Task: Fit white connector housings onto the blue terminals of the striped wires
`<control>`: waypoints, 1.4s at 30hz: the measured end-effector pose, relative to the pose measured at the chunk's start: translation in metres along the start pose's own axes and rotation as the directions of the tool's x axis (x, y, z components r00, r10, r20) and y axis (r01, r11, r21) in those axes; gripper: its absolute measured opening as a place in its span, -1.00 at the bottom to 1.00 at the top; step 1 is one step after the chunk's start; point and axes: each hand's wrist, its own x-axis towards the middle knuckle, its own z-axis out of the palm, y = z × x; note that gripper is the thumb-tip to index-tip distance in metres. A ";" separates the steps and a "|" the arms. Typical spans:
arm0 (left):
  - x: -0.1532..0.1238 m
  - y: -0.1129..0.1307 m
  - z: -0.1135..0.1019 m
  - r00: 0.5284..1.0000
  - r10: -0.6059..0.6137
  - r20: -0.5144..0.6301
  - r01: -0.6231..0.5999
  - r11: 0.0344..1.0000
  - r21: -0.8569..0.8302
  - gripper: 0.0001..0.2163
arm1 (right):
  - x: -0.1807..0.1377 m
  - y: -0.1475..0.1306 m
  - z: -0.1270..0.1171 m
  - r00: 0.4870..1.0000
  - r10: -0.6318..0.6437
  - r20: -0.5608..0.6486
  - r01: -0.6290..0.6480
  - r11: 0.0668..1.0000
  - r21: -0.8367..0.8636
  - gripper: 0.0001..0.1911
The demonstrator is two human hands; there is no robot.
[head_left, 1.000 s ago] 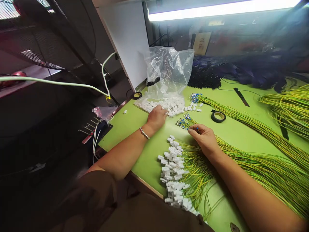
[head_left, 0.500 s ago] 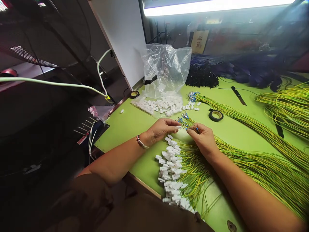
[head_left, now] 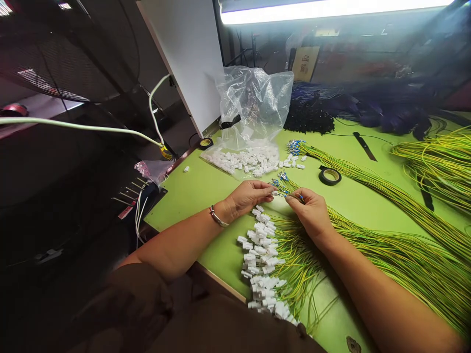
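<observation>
My left hand [head_left: 253,194] pinches a small white connector housing [head_left: 274,193] between thumb and fingertips. Just to its right, my right hand [head_left: 309,208] is closed on a yellow-green wire with a blue terminal [head_left: 301,198] near the fingers. The wire's tip points at the housing; whether it sits inside cannot be made out. Behind both hands lie the blue-sleeved ends [head_left: 282,177] of a wire bundle. Below them, many white housings [head_left: 262,250] fitted on yellow-green wires lie in a long row along the table's near side.
A clear plastic bag [head_left: 253,105] spills loose white housings [head_left: 253,162] at the back. Black tape rolls [head_left: 330,175] lie on the green table [head_left: 213,181]. A second wire bundle [head_left: 353,174] runs to the right, near a dark flat strip [head_left: 364,146]. Black-ended cables [head_left: 309,115] are piled behind.
Both hands stay almost in place, with the housing and the wire still held end to end. The whole view has shifted very slightly.
</observation>
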 end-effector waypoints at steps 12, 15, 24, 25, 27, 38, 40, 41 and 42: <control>0.000 -0.002 0.002 0.979 0.188 0.083 -0.199 0.966 0.162 -0.72 | 0.003 -0.003 -0.003 0.982 0.060 0.179 -0.066 0.998 0.025 -0.77; 0.000 0.000 0.005 0.944 0.304 0.126 -0.329 0.898 0.294 -0.77 | 0.004 -0.003 -0.006 0.967 0.098 0.233 -0.111 0.993 0.040 -0.79; 0.003 -0.007 0.004 0.952 0.273 0.137 -0.301 0.912 0.279 -0.71 | 0.004 0.001 -0.005 0.955 0.017 0.296 -0.038 0.997 0.068 -0.66; 0.003 -0.007 0.004 0.953 0.268 0.139 -0.297 0.913 0.280 -0.72 | 0.004 0.001 -0.005 0.955 0.010 0.298 -0.029 0.998 0.061 -0.65; 0.003 -0.008 0.004 0.957 0.253 0.139 -0.284 0.916 0.285 -0.74 | 0.004 0.003 -0.004 0.957 -0.002 0.289 -0.011 0.999 0.042 -0.64; 0.004 -0.004 0.002 0.943 0.283 0.179 -0.332 0.858 0.393 -0.88 | 0.004 0.000 -0.008 0.948 0.066 0.311 -0.056 0.998 -0.042 -0.57; 0.004 0.000 -0.002 0.929 0.219 0.298 -0.344 0.808 0.479 -0.93 | 0.004 -0.001 -0.008 0.943 0.109 0.313 -0.119 0.993 0.010 -0.57; 0.003 0.003 -0.003 0.912 0.152 0.381 -0.349 0.775 0.527 -0.96 | 0.005 -0.001 -0.007 0.948 0.124 0.294 -0.146 0.988 0.054 -0.57; 0.001 0.006 -0.004 0.882 0.071 0.465 -0.360 0.739 0.570 -0.99 | 0.005 0.000 -0.006 0.956 0.132 0.261 -0.163 0.981 0.101 -0.57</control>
